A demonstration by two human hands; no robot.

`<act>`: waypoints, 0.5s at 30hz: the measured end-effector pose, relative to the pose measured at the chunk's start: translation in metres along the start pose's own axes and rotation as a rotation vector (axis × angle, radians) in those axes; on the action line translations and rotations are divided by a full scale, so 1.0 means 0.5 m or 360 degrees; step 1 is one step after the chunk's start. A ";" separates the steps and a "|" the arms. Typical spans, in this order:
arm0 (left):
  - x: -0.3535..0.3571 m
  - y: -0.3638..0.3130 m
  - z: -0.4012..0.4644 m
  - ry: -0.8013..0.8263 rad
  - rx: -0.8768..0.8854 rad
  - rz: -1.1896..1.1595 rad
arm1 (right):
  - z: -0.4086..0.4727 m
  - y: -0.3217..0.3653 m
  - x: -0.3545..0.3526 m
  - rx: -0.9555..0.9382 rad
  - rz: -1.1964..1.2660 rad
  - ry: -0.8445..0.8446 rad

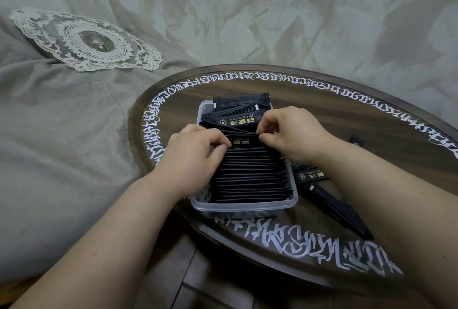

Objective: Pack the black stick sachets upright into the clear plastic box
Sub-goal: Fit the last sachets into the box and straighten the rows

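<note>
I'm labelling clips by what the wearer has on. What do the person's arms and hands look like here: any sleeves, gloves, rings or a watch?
Both forearms are bare as far as the picture shows, with no sleeve edge in view. The left hand and right hand wear no gloves. No ring, watch or bracelet shows on the fingers or wrists.

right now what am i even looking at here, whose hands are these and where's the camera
There is no machine: a person wears a camera on the head, looking down at their own bare hands. On a round dark wooden table with white lettering stands a clear plastic box, mostly filled with black coffee stick sachets standing on edge. The left hand and right hand both pinch sachets in the middle of the row with curled fingers. More loose sachets lie on the table right of the box. Behind is a grey-green bedspread with a lace doily.
</note>
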State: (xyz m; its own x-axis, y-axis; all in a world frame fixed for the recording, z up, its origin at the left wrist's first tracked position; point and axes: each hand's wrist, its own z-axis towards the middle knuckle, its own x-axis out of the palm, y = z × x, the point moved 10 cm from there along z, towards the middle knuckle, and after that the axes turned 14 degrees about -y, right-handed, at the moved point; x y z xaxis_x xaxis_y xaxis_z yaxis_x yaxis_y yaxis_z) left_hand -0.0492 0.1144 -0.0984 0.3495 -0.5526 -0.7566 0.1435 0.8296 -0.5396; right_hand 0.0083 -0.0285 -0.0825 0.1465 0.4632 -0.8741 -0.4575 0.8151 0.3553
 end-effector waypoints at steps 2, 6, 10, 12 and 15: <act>-0.006 -0.004 0.001 -0.0047 0.0012 -0.0007 | -0.003 -0.003 -0.007 -0.0008 -0.0024 -0.0001; -0.037 0.002 0.009 -0.0312 0.0029 0.0022 | -0.010 -0.014 -0.022 -0.0024 -0.0105 0.0007; -0.020 0.030 0.015 -0.0194 -0.0051 0.0188 | -0.012 -0.017 -0.027 -0.0053 -0.0105 0.0024; -0.008 0.035 0.014 -0.0075 -0.0104 0.0181 | -0.012 -0.017 -0.035 -0.0070 -0.0087 0.0015; 0.004 0.038 0.011 0.0038 -0.0139 0.0128 | -0.012 -0.018 -0.036 -0.0098 -0.0075 0.0036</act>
State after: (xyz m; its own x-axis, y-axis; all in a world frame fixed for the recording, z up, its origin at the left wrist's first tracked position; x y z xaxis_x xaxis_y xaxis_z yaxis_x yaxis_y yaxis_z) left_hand -0.0405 0.1298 -0.1081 0.3344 -0.4873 -0.8067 0.0341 0.8617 -0.5063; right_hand 0.0045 -0.0462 -0.0721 0.1496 0.4162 -0.8969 -0.5038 0.8126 0.2930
